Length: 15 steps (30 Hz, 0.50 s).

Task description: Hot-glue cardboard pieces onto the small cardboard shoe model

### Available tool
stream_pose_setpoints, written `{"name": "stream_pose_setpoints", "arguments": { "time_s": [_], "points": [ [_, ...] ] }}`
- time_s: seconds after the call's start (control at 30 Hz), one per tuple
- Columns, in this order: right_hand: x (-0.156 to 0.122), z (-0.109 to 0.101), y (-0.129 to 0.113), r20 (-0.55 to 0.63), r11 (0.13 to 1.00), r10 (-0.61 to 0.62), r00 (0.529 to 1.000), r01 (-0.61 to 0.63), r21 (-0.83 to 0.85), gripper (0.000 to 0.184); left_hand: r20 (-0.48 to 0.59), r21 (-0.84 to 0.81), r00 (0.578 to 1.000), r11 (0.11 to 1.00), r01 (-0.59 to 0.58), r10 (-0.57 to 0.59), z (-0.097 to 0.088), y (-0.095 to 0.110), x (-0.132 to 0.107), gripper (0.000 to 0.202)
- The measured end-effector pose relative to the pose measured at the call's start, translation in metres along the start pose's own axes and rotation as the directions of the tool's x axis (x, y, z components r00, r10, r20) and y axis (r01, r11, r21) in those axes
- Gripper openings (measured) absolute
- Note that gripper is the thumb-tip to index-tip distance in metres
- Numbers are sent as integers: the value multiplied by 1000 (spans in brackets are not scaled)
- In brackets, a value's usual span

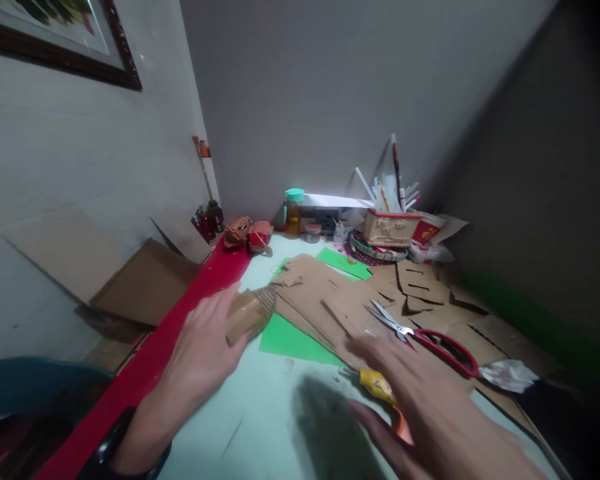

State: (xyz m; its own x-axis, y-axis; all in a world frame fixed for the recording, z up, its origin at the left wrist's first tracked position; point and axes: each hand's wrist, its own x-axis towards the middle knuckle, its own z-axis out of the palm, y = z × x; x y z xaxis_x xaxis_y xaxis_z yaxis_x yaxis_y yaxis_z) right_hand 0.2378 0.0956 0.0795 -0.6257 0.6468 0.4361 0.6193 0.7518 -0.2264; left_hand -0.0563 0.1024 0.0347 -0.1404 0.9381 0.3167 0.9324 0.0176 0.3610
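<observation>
Both busy: my left hand clamps a cardboard piece; my blurred right hand lies over a yellow tool, grip unclear.

Counter stock, counted from its middle.

- Hands: two, the left hand at 8 o'clock and the right hand at 5 o'clock.
- Cardboard piece, small and ridged: one, 9 o'clock.
- Yellow-and-orange tool: one, 5 o'clock.
- Red-handled scissors: one pair, 3 o'clock.
- Green paper sheets: two, the near sheet at centre and the far sheet at 12 o'clock.
- Teal-lidded jar: one, 12 o'clock.
- Pen box: one, 1 o'clock.
- Crumpled white paper: one, 4 o'clock.
- Flat cardboard sheets: many, overlapping, uncountable.
</observation>
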Motion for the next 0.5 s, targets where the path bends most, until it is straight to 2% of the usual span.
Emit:
{"name": "stream_pose_setpoints", "arguments": {
  "time_s": [0.1,0.23,0.37,0.5],
  "points": [
    [68,14,-8,171,986,-144,975,126,113,54,-1,-21,1000,1000,-9,9,0,-2,-1,71],
    [127,52,-7,235,961,-265,935,238,138,88,6,-65,999,997,-33,33,3,-5,-3,77],
    [150,80,-4,296,937,-346,890,313,154,103,23,-102,999,995,-20,22,6,-7,-4,83],
    [155,91,0,334,924,-379,863,333,188,109,37,-118,999,993,-7,12,9,-10,-4,86]
  ]
}}
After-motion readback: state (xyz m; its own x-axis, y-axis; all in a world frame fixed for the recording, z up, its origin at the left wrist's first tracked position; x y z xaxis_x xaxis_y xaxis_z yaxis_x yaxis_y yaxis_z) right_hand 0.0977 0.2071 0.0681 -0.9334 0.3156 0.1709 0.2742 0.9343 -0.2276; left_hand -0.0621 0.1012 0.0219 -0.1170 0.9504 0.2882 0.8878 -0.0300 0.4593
